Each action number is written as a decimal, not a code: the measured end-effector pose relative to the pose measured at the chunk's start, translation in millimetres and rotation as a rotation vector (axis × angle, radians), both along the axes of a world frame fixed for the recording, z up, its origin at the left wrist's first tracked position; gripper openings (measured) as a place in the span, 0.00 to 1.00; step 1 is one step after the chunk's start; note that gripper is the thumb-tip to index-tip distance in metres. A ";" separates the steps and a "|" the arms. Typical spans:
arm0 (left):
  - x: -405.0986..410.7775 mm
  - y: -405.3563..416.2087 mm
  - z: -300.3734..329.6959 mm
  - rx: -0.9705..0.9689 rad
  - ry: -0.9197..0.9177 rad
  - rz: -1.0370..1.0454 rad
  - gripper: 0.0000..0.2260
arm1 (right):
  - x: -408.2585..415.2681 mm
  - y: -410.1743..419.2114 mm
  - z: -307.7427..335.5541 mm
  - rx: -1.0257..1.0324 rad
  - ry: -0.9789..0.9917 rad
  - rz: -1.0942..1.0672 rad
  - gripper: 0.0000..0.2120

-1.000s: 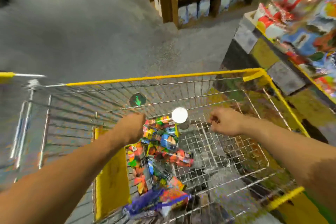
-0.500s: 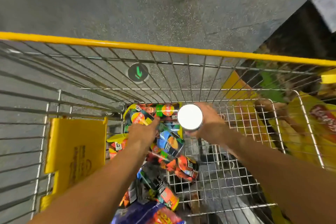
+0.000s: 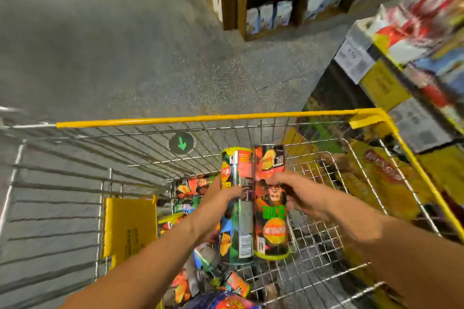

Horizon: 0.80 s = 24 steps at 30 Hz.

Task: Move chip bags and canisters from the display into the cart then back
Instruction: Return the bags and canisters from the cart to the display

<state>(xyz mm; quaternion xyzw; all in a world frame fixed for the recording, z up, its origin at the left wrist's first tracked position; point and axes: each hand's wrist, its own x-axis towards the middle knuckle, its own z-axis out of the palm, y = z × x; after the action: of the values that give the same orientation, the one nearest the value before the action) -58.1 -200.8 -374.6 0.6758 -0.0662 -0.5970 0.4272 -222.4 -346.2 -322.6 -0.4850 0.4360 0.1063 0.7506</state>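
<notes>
Two tall chip canisters are held side by side above the wire cart. My left hand grips the left canister, which is dark green with a yellow rim. My right hand grips the right canister, orange and black with a yellow rim. Both lie lengthwise, pointing away from me. Below them in the cart's left half lie several more canisters and chip bags. The chip display stands at the right, blurred.
A yellow plastic flap hangs on the cart's left inner wall. Wooden shelves with boxed goods stand across the grey floor ahead. Yellow chip bags show through the cart's right side, in the display base.
Each hand has closed on a canister in the cart and lifted it. The canisters now lie lengthwise, where one showed its white lid before. The view has tilted up toward the shelves.
</notes>
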 end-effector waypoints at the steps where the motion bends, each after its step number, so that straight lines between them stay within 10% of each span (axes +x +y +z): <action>1: -5.1 -3.8 26.2 -0.031 -0.020 -0.028 0.45 | -6.5 -0.6 13.0 -0.032 -0.012 0.001 0.20; 13: -96.7 -75.6 197.1 -0.381 -0.009 -0.421 0.24 | -138.7 -4.3 184.2 -0.280 -0.134 -0.390 0.19; 24: -301.7 -128.1 293.8 -0.578 -0.228 -0.688 0.14 | -327.4 13.3 265.7 -0.337 -0.044 -0.864 0.38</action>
<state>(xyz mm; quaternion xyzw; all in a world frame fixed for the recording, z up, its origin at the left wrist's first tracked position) -359.8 -329.0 -80.8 0.5292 -0.4969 -0.5829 0.3651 -549.8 -332.9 -56.8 -0.3761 0.5933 -0.2987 0.6460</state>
